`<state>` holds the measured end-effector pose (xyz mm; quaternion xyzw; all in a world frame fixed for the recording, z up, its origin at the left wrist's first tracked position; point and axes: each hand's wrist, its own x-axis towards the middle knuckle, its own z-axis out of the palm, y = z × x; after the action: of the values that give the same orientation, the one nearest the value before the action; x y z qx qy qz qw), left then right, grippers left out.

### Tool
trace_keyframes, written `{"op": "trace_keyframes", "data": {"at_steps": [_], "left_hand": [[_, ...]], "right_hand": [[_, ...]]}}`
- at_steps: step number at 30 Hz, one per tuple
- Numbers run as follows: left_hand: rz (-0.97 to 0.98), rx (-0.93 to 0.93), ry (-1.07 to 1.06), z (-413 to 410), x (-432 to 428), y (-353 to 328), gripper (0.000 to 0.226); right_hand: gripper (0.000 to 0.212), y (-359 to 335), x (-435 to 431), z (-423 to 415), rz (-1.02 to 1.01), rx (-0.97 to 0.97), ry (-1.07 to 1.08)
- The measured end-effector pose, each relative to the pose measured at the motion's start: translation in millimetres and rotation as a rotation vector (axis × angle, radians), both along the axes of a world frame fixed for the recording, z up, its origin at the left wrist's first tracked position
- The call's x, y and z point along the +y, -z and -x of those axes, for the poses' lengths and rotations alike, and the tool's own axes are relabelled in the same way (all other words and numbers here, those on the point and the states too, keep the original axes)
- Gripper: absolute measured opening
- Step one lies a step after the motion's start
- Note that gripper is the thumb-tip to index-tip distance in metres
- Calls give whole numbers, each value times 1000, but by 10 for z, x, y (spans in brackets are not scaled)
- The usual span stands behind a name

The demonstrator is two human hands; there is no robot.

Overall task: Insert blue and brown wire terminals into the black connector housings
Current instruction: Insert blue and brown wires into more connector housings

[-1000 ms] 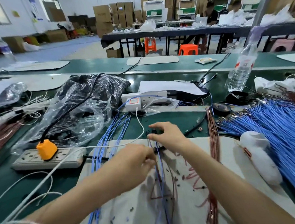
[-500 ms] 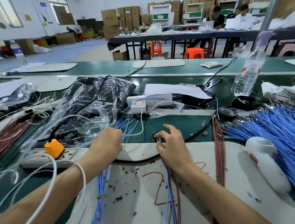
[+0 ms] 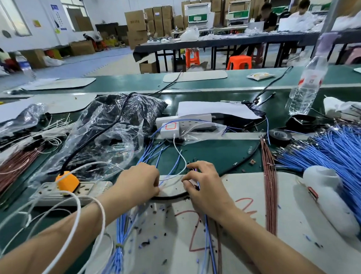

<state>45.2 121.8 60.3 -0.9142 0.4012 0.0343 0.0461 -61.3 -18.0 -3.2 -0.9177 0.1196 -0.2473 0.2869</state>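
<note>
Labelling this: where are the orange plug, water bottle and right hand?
orange plug (image 3: 66, 181), head view, top face.
water bottle (image 3: 304, 94), head view, clear body.
right hand (image 3: 206, 190), head view, back of hand.

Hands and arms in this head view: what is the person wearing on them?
Nothing visible: left hand and right hand are ungloved, with no rings or watch; both forearms show no sleeve. A white cable loops over the left forearm.

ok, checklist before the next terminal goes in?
1. Right hand pinching thin blue and brown wires: ok.
2. Left hand holding one wire from the tied blue wire bundle: cannot tell.
3. Black connector housing seated at the fingertips: cannot tell, hidden.
4. White round cable off the left forearm: not ok, looped over it.
5. Straight brown wire stock beside right arm: ok.
</note>
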Motion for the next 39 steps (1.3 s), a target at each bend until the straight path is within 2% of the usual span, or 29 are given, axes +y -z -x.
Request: {"op": "trace_keyframes", "data": {"at_steps": [2,5,6,8,10,13,15,17,20,24,27,30,34,37,38,39], "left_hand": [[49,84,48,18,-3,-69,6],[167,315,204,73,1,-230,12],[205,379,258,104,4,-268,16],[261,439,334,157,8,-286,18],[288,448,348,157,13,-258,10],[305,453,288,83,59,-232,6],[272,544,277,82,130,-192,7],[191,667,306,154,217,-123,2],[116,711,338,247,296,-82,10],[140,688,283,266,288,-78,19],[95,626,358,317,244,-39,15],[67,632,382,327,227,-38,13],[1,604,389,334,256,-35,7],[-91,587,358,267,309,-148,18],[-30,599,307,216,331,-217,20],[125,579,261,151,353,-280,18]], "right_hand": [[25,-20,4,11,1,-12,28],[62,-126,48,30,30,46,106],[65,-156,60,39,-1,64,109],[48,-202,49,55,-220,18,46],[30,-287,21,84,-541,-60,-77],[32,-408,-50,135,-922,-196,-100],[34,-470,-123,158,-1148,-293,-58],[35,-507,-214,168,-1269,-358,-24],[34,-529,-343,174,-1371,-460,21],[19,-497,-402,165,-1504,-493,-5],[16,-453,-397,156,-1471,-485,-12],[17,-417,-464,187,-1389,-564,56],[25,-404,-617,221,-1442,-672,142],[27,-378,-700,219,-1490,-664,171],[29,-363,-705,221,-1502,-641,178],[31,-343,-705,219,-1506,-613,191]]}}
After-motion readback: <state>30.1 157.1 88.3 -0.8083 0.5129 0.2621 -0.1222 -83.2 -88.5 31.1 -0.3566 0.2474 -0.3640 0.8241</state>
